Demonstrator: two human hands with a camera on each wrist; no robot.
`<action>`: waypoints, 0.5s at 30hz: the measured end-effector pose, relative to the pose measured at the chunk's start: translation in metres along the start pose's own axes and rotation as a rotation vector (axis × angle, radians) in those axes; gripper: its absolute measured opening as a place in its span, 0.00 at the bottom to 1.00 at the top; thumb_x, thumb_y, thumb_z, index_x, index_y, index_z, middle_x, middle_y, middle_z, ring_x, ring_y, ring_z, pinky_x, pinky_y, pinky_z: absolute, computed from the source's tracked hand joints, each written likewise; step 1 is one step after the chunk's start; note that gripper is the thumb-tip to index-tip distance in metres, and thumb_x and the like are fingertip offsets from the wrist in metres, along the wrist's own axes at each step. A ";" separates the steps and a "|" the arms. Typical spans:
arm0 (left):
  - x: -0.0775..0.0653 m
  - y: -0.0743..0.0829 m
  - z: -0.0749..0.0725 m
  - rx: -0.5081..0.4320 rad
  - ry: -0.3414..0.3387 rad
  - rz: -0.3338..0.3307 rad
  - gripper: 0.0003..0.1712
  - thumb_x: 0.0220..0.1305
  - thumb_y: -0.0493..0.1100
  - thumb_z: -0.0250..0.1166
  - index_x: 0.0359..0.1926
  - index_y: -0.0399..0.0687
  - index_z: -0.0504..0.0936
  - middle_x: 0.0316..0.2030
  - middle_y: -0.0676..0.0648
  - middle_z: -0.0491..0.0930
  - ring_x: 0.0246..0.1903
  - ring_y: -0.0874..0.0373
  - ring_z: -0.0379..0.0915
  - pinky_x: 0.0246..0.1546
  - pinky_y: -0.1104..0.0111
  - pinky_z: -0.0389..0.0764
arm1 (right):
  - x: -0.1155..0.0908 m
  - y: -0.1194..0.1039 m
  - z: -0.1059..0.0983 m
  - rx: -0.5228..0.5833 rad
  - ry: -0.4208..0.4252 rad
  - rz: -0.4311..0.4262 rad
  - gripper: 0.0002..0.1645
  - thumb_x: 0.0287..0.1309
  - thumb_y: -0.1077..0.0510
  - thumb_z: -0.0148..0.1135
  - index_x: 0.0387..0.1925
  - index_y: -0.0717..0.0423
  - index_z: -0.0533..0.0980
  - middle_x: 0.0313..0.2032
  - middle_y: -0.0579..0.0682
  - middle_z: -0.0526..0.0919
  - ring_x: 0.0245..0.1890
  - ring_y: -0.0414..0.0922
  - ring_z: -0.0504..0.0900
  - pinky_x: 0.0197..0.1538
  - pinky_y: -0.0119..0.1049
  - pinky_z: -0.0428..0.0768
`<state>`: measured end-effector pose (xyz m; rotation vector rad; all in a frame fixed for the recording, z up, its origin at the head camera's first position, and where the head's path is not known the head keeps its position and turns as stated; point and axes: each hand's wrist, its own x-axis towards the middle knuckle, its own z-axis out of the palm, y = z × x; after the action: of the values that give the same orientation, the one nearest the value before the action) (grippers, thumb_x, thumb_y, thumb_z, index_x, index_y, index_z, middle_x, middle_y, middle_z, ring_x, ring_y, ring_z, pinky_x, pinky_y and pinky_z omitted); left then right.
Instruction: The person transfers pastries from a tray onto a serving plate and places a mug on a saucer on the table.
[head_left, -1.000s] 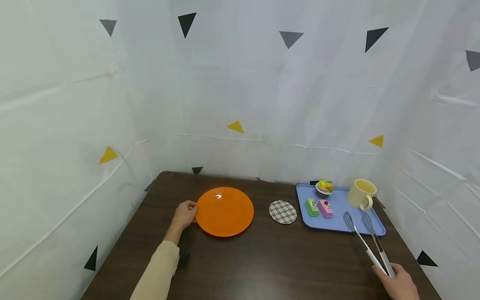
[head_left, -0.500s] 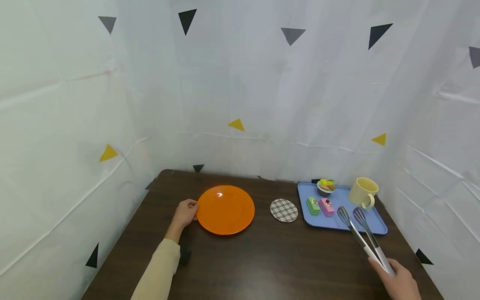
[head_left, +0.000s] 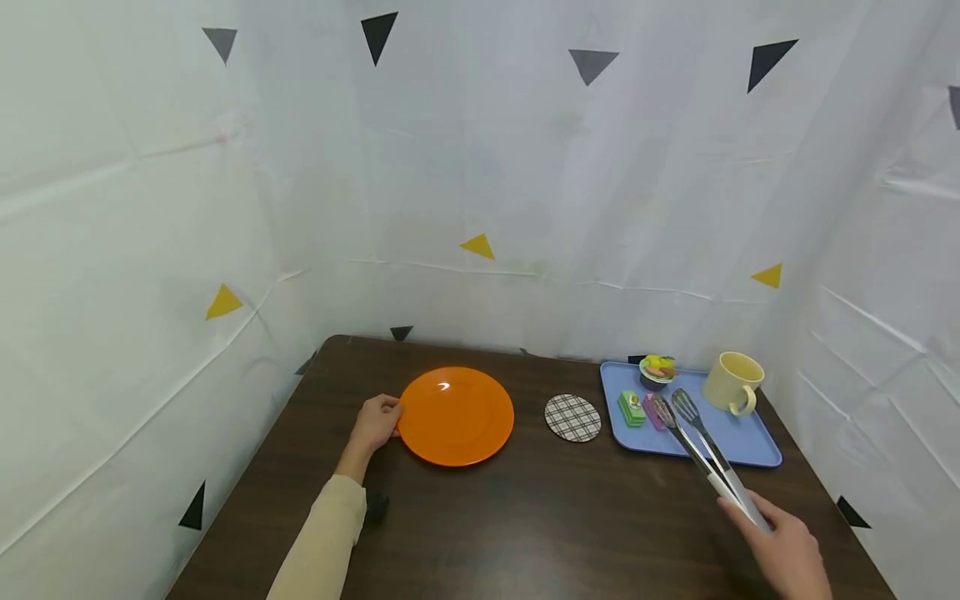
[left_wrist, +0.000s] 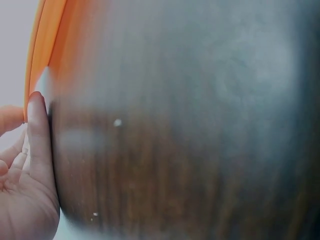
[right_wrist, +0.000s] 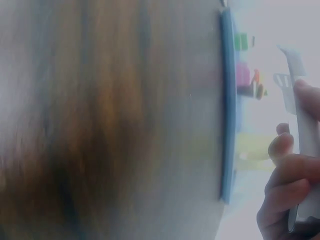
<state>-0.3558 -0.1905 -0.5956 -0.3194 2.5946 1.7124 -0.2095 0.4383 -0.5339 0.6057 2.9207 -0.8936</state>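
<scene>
My left hand [head_left: 377, 423] pinches the left rim of an orange plate [head_left: 457, 421] on the table; in the left wrist view thumb and finger lie on either side of the rim [left_wrist: 47, 35]. With my right hand [head_left: 787, 546] I grip metal tongs [head_left: 723, 485] by their pale handles. Their slightly spread tips hang over a blue tray [head_left: 753, 442], one partly covering a pink toy cake [head_left: 652, 410]; whether it touches cannot be told. Beside that cake sits a green toy cake [head_left: 632, 409].
Behind the cakes on the tray is a small dark cup with colourful food [head_left: 657, 377]. A cream mug [head_left: 729, 383] stands at the tray's back right. Between plate and tray lies a round checked coaster [head_left: 573, 417]. White sheeting [head_left: 525, 167] surrounds the dark table [head_left: 525, 517].
The tongs have moved left and forward, from the tray's front right to the pink cake, and their tips have drawn closer together. My left hand keeps its place on the plate's rim.
</scene>
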 end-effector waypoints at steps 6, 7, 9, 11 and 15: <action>0.000 -0.001 0.002 -0.006 0.019 -0.028 0.19 0.81 0.44 0.60 0.63 0.35 0.80 0.47 0.37 0.86 0.32 0.56 0.81 0.35 0.70 0.87 | -0.003 -0.009 0.005 -0.037 -0.058 -0.041 0.62 0.65 0.16 0.56 0.79 0.59 0.66 0.58 0.75 0.81 0.40 0.57 0.79 0.35 0.47 0.76; 0.000 0.000 0.002 -0.007 0.022 -0.034 0.19 0.81 0.44 0.60 0.63 0.35 0.80 0.47 0.37 0.86 0.32 0.57 0.81 0.34 0.70 0.87 | -0.003 -0.010 0.006 -0.042 -0.062 -0.037 0.62 0.65 0.16 0.55 0.79 0.59 0.66 0.59 0.75 0.80 0.40 0.57 0.79 0.35 0.47 0.76; -0.001 0.002 0.002 -0.010 0.024 -0.041 0.19 0.81 0.44 0.60 0.63 0.35 0.80 0.47 0.37 0.86 0.32 0.56 0.81 0.34 0.70 0.87 | -0.003 -0.013 0.008 -0.047 -0.076 -0.032 0.63 0.64 0.15 0.55 0.79 0.60 0.65 0.61 0.76 0.79 0.41 0.58 0.79 0.36 0.49 0.76; -0.001 0.003 0.002 -0.017 0.022 -0.041 0.19 0.81 0.43 0.59 0.63 0.34 0.80 0.47 0.36 0.86 0.33 0.56 0.82 0.34 0.69 0.87 | -0.004 -0.015 0.010 -0.057 -0.088 -0.037 0.65 0.63 0.14 0.55 0.79 0.60 0.65 0.62 0.77 0.78 0.42 0.58 0.80 0.36 0.50 0.76; -0.001 0.003 0.002 -0.013 0.019 -0.046 0.19 0.82 0.43 0.59 0.63 0.34 0.80 0.49 0.35 0.86 0.34 0.55 0.82 0.35 0.69 0.88 | -0.005 -0.017 0.015 -0.073 -0.108 -0.047 0.65 0.63 0.14 0.55 0.79 0.61 0.65 0.61 0.77 0.79 0.41 0.57 0.79 0.36 0.49 0.74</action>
<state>-0.3553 -0.1875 -0.5937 -0.3938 2.5696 1.7203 -0.2131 0.4154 -0.5363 0.4714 2.8672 -0.7929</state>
